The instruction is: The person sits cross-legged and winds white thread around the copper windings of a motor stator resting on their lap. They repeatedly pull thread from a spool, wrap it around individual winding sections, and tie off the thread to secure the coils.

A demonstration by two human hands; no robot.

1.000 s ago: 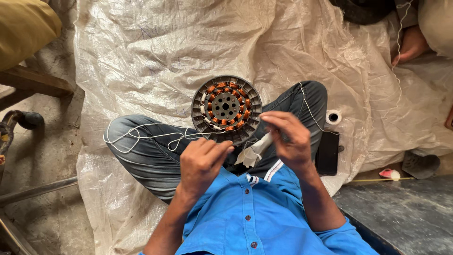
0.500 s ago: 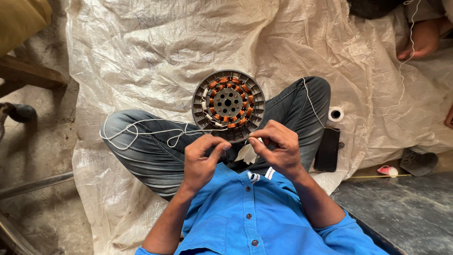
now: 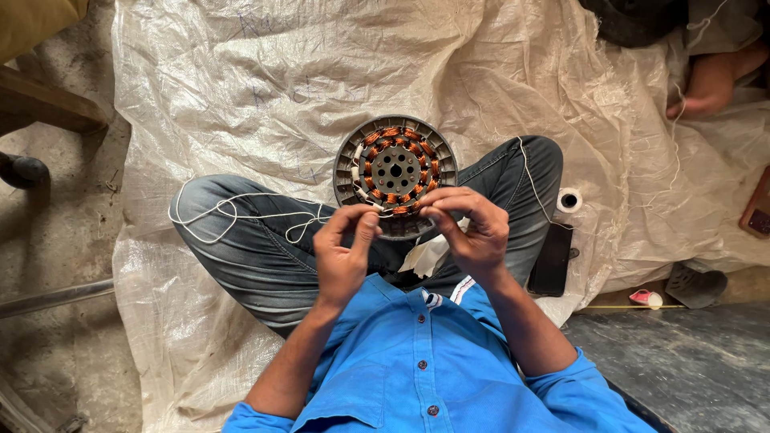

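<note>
A round grey motor stator with orange copper coils rests on my crossed legs. My left hand pinches a white thread at the stator's near edge. My right hand is closed on the same thread and white sleeve piece right beside it, fingertips almost touching the left hand's. The thread loops loosely across my left thigh and another strand runs over my right knee toward a small white spool.
A dark phone lies by my right knee on the white woven sheet. Another person's foot rests at the far right. A wooden leg and a shoe stand at the left.
My right hand has come down from beside the stator to meet my left hand at its near edge. The view has shifted slightly.
</note>
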